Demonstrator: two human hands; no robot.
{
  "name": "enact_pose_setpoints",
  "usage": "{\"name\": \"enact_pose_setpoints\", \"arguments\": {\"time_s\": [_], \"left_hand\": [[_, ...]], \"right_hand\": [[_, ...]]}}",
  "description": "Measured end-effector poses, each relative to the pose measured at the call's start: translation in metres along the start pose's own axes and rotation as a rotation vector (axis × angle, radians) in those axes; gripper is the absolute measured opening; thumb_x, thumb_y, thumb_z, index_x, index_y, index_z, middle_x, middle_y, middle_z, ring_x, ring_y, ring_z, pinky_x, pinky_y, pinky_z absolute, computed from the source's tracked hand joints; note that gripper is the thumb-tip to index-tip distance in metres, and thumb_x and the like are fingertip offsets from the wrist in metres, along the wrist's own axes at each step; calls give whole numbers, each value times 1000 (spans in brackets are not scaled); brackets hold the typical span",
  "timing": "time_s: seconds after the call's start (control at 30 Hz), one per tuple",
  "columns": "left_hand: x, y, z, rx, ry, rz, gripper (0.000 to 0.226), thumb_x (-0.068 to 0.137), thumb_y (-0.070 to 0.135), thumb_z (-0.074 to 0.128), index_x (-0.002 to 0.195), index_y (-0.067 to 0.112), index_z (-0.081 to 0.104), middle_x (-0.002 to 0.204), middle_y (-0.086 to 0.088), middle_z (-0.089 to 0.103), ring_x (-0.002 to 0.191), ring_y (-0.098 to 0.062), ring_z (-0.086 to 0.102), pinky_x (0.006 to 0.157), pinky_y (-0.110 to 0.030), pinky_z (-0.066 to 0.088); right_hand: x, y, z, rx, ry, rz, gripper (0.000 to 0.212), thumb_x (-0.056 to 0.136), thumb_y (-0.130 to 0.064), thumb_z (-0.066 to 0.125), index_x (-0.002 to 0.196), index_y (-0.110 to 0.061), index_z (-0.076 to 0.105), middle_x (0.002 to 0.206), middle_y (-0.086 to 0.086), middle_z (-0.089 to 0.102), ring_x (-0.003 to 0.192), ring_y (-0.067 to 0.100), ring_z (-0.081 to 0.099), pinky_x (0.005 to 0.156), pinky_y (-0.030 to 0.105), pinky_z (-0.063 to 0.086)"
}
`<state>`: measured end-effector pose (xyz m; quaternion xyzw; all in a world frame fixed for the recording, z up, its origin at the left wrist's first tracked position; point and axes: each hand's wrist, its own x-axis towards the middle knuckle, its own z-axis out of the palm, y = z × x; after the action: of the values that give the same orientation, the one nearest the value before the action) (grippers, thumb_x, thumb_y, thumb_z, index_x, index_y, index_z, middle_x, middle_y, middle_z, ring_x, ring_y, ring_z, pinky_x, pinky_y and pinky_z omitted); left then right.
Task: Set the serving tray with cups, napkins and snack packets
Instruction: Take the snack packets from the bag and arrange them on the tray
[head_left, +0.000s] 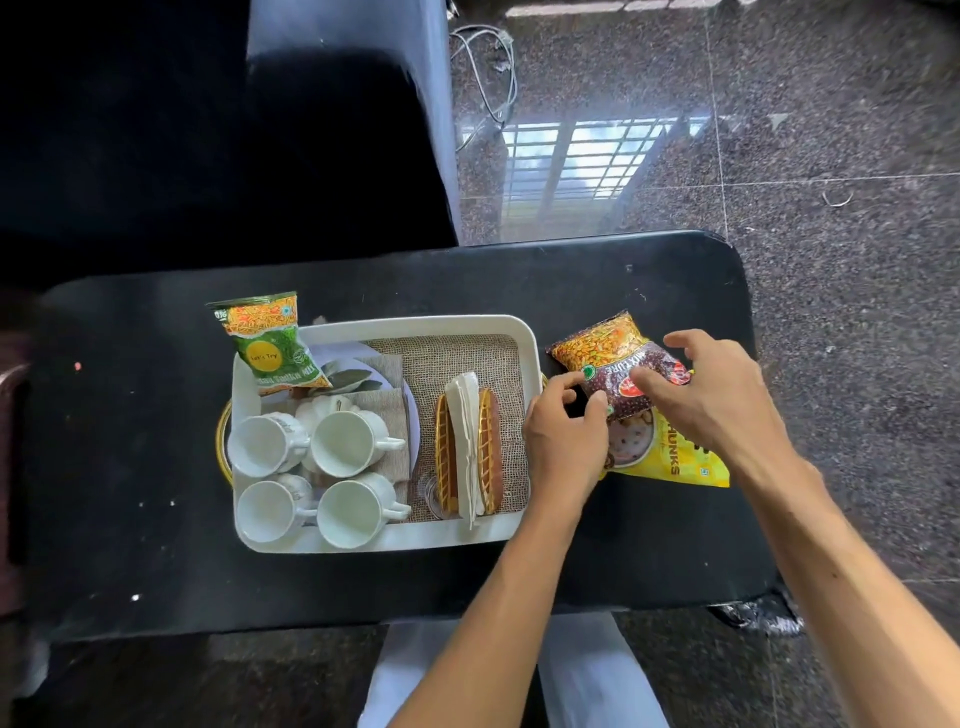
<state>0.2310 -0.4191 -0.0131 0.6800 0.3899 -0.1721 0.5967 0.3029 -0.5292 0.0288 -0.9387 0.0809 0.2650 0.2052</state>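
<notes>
A white serving tray (426, 325) lined with burlap sits on the black table (623, 280). Several white cups (350, 441) stand in its left half. A gold napkin holder with white napkins (465, 441) lies in its right half. A green snack packet (270, 340) leans on the tray's far left corner. To the right of the tray, a maroon and orange snack packet (610, 353) lies on top of a yellow packet (675, 460). My left hand (566, 436) pinches the maroon packet's near edge. My right hand (711, 384) rests its fingers on the packet's right side.
A dark chair (337, 130) stands beyond the table at the far left. Polished stone floor (831, 156) with loose cables (488, 78) lies beyond and to the right. A gold rim (222, 441) shows under the tray's left side.
</notes>
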Motion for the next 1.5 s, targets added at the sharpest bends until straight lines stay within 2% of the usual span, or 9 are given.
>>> {"name": "enact_pose_setpoints", "arguments": {"time_s": [0.1,0.27,0.5,0.67,0.9,1.03,1.23,1.37,1.5], "left_hand": [[1,1,2,-76,8,-51,38,97,35,64,133,31,57,125,3,62,111,-24,68,98,-46,57],[2,4,11,-185,-3,-155,54,92,29,72,141,36,48,122,3,63,108,-22,71,95,-43,60],[9,14,18,-421,-45,-270,65,91,8,71,143,35,44,114,0,77,104,-11,72,93,-34,58],[7,20,19,-524,-90,-302,67,90,6,74,144,33,43,112,1,75,107,-14,71,99,-40,58],[-5,16,19,-559,-78,-227,70,88,7,77,142,37,45,121,-1,71,105,-12,73,93,-36,62],[-14,18,13,-553,-128,-166,65,90,13,75,142,36,45,117,0,74,101,-7,74,89,-29,62],[-7,39,-57,2,97,280,40,94,27,69,132,31,57,118,7,64,88,0,66,72,-19,56],[15,61,-129,290,60,564,78,85,36,81,152,30,41,150,1,47,134,-13,49,107,-29,46],[32,78,-180,535,-129,733,85,81,34,85,154,23,43,151,-1,56,139,-14,51,118,-30,38]], "right_hand": [[3,1,2,18,19,-11,57,87,-44,68,136,-18,54,132,16,54,121,35,53,97,45,47],[8,0,4,33,12,-38,54,87,-44,68,132,-18,57,129,15,56,115,32,58,96,43,49],[0,3,9,223,329,-66,60,86,-36,73,138,-17,51,136,11,45,125,29,47,102,37,42],[5,0,19,400,240,32,80,81,-40,77,147,-20,37,131,6,61,115,20,61,95,32,48],[10,-6,25,505,228,-93,66,87,-13,74,145,-21,42,115,-9,68,99,-5,64,88,14,50],[3,-12,17,535,269,-170,57,88,-5,70,139,-22,49,114,-10,69,105,-8,64,97,24,53],[-8,-44,-4,575,264,-330,55,86,2,70,134,-22,56,108,-10,71,99,-8,68,88,18,56],[-14,-75,-12,534,182,-510,63,82,10,66,136,-20,54,102,-20,67,98,-11,67,80,6,52],[-15,-110,-8,432,72,-666,71,82,15,64,141,-20,48,102,-11,70,96,-5,68,83,11,54]]}}
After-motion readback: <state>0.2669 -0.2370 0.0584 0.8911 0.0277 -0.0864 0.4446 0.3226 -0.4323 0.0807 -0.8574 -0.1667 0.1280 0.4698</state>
